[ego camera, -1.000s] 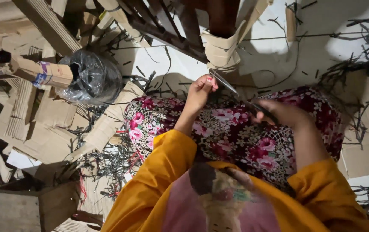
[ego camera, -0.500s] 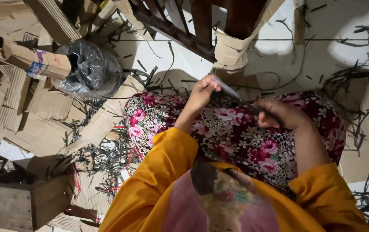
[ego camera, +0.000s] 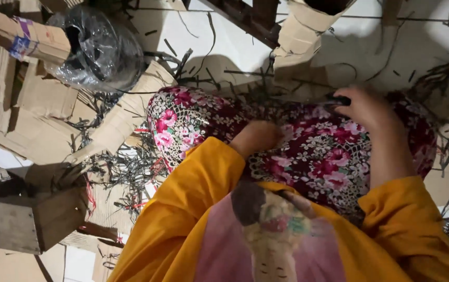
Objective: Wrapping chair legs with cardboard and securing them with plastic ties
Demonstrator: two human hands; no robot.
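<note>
While the person sits on the floor [ego camera: 245, 47], both hands rest on a lap covered in dark red flowered cloth [ego camera: 308, 141]. The left hand [ego camera: 258, 137] is curled into a loose fist on the cloth, near the middle of the lap. It is blurry, so I cannot tell if its grip has anything in it. The right hand [ego camera: 368, 107] lies near the far edge of the lap, and its grip is closed around a small dark tool [ego camera: 338, 99]. Only the tip of the tool shows, poking out past the fingers, so I cannot tell what kind it is. The two hands are a little apart. Yellow sleeves [ego camera: 193, 209] cover both arms.

Thin dark strips [ego camera: 130, 172] lie scattered on the floor beside the left knee and around the lap. Flat pieces of brown cardboard [ego camera: 31, 112] are piled on the left. A crinkly bundle of clear plastic [ego camera: 96, 49] sits at the top left, touching a taped cardboard roll [ego camera: 23, 36]. A wooden box [ego camera: 26, 219] stands at the lower left. A folded cardboard piece [ego camera: 300, 39] stands just past the lap.
</note>
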